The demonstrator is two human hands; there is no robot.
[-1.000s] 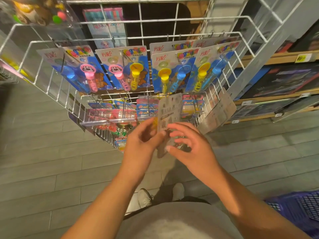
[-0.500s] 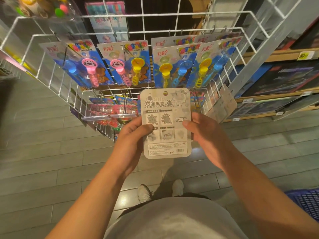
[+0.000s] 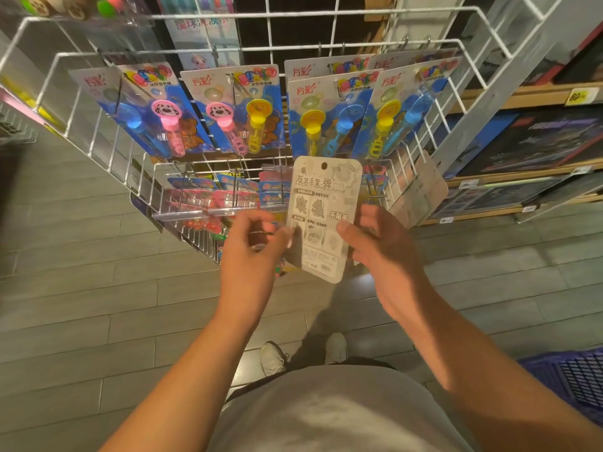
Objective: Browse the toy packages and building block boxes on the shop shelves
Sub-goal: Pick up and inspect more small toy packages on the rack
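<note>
- Head view: a pale grey, round-cornered cardboard toy package (image 3: 321, 220) is held upright in front of the white wire display rack (image 3: 404, 177), its printed back facing the camera.
- The card has a small hang hole at the top, a bold headline in Chinese characters, several panels with drawn figures, and fine print near the bottom edge.
- The right hand (image 3: 381, 246) grasps the package by its right edge, thumb laid on the printed face.
- The left hand (image 3: 253, 246) is at the card's left edge, fingers loosely curled; motion blur hides whether it grips the card, so I cannot tell.
- Behind the card, blue blister cards of bubble wands (image 3: 243, 106) hang in a row on the rack, with pink, yellow and blue wands.
- Dark flat boxes (image 3: 535, 138) lie on wooden shelves at right.
- A blue plastic basket (image 3: 574, 376) sits on the grey tiled floor (image 3: 81, 305).
</note>
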